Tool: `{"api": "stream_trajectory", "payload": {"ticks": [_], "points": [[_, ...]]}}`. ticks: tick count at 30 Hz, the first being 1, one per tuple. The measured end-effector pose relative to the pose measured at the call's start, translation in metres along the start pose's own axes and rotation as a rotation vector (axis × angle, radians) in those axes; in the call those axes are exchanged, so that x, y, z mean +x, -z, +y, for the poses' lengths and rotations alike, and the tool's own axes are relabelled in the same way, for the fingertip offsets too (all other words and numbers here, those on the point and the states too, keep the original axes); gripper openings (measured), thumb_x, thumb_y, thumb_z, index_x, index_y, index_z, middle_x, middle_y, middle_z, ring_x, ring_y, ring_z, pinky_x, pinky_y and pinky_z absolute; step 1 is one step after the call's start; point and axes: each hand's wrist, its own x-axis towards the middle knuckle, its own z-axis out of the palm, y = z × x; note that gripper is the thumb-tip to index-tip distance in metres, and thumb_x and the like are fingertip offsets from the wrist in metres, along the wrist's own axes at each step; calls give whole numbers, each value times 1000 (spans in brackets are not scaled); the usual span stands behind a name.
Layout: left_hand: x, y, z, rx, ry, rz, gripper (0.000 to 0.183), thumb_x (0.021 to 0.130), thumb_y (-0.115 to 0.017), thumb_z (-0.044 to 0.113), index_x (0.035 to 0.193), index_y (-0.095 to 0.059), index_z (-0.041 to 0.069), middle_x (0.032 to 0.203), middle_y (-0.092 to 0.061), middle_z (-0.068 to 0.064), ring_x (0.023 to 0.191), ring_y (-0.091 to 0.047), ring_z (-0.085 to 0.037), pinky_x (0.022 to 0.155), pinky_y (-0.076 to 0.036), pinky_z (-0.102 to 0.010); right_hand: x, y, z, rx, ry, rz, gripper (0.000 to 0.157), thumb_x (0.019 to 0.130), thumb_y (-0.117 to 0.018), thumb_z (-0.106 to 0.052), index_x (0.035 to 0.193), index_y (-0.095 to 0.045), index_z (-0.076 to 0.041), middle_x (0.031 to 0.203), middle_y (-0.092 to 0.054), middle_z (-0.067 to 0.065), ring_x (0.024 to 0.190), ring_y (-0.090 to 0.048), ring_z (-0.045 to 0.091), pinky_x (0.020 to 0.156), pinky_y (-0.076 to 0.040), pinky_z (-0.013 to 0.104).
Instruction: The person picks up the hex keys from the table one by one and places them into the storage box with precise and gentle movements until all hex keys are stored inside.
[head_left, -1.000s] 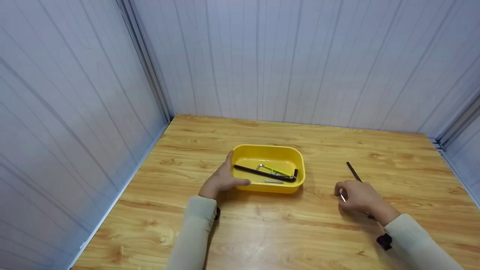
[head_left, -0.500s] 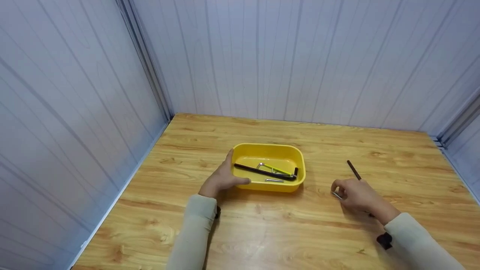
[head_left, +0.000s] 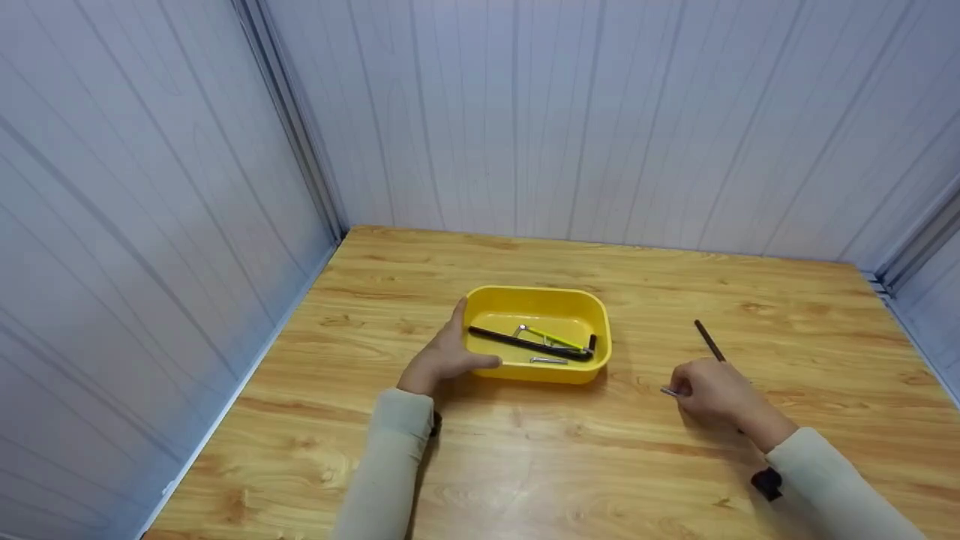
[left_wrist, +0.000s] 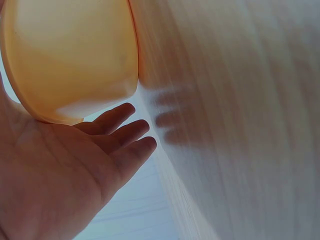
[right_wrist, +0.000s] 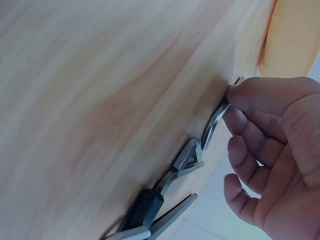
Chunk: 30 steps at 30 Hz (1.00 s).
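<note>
My left hand (head_left: 444,356) rests against the left end of a yellow tray (head_left: 540,374), thumb along the front rim and fingers spread; in the left wrist view three fingers extend beside its wall. Inside lie a long black hex key (head_left: 517,343), a yellow-green hex key (head_left: 553,338) and a small silver one (head_left: 549,361). To the right, my right hand (head_left: 714,394) pinches a silver hex key (right_wrist: 215,122) between thumb and index finger, low over the table. One end of it pokes out leftward in the head view. The other right fingers are loosely curled.
Beyond the right hand, a dark rod (head_left: 709,340) lies on the wooden table (head_left: 525,465), partly covered by the hand. Several metal pieces, including a black-and-silver one (right_wrist: 145,205), lie below that hand in the right wrist view. Pale panel walls (head_left: 525,127) enclose the table.
The silver hex key in my right hand has swung from steeply slanted to pointing left, with only a short end showing. The left hand and the tray have stayed put.
</note>
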Motion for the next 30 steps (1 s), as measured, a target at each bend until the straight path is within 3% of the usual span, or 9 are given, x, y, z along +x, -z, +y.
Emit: {"api": "stream_trajectory", "payload": {"ticks": [7,24,30], "points": [[0,0,0,16,17,-5,131,64,-84,48,156,6,19,160,-21,-13,143,-28,-28,116,-25,-47,2,-3,1,44,65,10,3,80,-70,-7,78,-70,-5,75,-63,-2,66,-53,8,58,-46,27],[1,-1,-1,29,18,1,131,65,-83,51,156,6,20,161,-19,-13,144,-26,-28,116,-26,-47,2,-3,-3,53,39,29,13,70,-65,1,73,-67,-11,66,-61,-5,59,-47,6,54,-40,25],[0,0,0,7,9,-8,130,66,-83,47,156,7,18,161,-18,-13,144,-26,-28,115,-27,-47,1,0,-5,85,17,54,15,74,-62,2,74,-63,-13,67,-58,-5,59,-45,8,55,-38,24]]}}
